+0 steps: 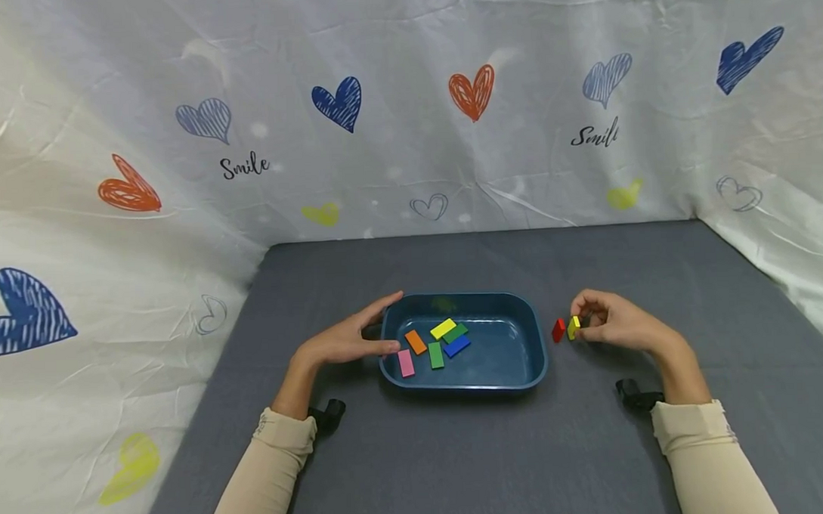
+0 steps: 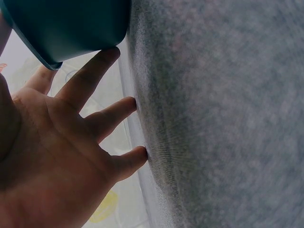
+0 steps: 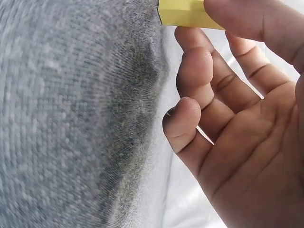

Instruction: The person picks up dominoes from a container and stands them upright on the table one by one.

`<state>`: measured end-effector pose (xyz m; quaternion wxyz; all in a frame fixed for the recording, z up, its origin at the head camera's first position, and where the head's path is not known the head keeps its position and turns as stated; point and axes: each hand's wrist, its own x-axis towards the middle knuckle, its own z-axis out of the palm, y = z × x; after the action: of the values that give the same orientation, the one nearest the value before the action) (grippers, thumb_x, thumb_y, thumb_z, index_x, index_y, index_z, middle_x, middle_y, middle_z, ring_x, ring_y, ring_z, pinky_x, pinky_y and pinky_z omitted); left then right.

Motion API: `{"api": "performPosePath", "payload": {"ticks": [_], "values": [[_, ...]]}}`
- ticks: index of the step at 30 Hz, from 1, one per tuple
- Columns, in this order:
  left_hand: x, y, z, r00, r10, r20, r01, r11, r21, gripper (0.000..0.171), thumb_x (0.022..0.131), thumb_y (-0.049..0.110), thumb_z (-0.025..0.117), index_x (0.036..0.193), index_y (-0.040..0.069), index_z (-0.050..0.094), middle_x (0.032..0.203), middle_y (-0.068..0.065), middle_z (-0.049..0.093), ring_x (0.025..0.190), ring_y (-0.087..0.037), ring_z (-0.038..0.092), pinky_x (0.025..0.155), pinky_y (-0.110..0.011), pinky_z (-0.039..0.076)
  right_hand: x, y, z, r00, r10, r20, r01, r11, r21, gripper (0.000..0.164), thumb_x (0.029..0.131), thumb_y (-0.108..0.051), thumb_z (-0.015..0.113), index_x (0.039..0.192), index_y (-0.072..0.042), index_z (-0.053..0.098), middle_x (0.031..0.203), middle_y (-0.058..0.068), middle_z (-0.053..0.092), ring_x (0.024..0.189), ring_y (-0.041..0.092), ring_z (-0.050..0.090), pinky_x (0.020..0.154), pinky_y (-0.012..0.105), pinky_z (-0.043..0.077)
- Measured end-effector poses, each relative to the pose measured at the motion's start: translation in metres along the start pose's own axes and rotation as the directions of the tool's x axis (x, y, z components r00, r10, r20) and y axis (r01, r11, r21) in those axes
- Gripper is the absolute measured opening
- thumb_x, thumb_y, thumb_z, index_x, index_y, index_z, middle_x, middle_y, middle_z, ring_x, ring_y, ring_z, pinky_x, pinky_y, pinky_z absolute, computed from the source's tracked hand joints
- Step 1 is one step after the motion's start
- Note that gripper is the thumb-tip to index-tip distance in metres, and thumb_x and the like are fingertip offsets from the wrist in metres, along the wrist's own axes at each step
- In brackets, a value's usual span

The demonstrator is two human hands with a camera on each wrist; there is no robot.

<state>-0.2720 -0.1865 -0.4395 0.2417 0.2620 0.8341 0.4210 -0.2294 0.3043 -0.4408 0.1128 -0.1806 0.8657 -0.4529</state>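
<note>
My left hand point(image 1: 346, 339) rests at the left end of a dark blue tray point(image 1: 518, 386), thumb over the rim and straight, spread fingers outside it. In the left wrist view a fingertip touches the tray's point(image 2: 71, 28) outer wall. Flat in the tray lie a pink block point(image 1: 405, 363), an orange block point(image 1: 416, 341), a yellow block point(image 1: 443, 329), a blue block point(image 1: 457, 346) and two green blocks point(image 1: 436, 355). To the tray's right, my right hand point(image 1: 614, 322) pinches another yellow block point(image 3: 185, 13) between thumb and fingers, close over the table. Beside it a red block point(image 1: 558, 330) stands upright.
A grey cloth covers the table point(image 1: 486, 458). Behind it and at both sides hangs a white curtain point(image 1: 394, 159) printed with hearts. Dark wrist devices point(image 1: 330, 416) sit on both arms, near the rolled sleeves.
</note>
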Motion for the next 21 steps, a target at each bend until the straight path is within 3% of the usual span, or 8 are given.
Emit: {"api": "performPosePath", "payload": {"ticks": [21], "values": [[0.0004, 0.0003, -0.0003, 1.0, -0.001, 0.003, 0.001, 1.0, 0.0, 0.091, 0.091, 0.044, 0.075, 0.162, 0.043, 0.017, 0.171, 0.006, 0.014, 0.156, -0.038, 0.022, 0.121, -0.066, 0.026, 0.0011, 0.0004, -0.0015, 0.997, 0.035, 0.062, -0.037, 0.999, 0.036, 0.025, 0.089, 0.0, 0.073, 0.106, 0.004, 0.057, 0.093, 0.013, 0.066, 0.058, 0.019, 0.054, 0.056, 0.026, 0.046]]}}
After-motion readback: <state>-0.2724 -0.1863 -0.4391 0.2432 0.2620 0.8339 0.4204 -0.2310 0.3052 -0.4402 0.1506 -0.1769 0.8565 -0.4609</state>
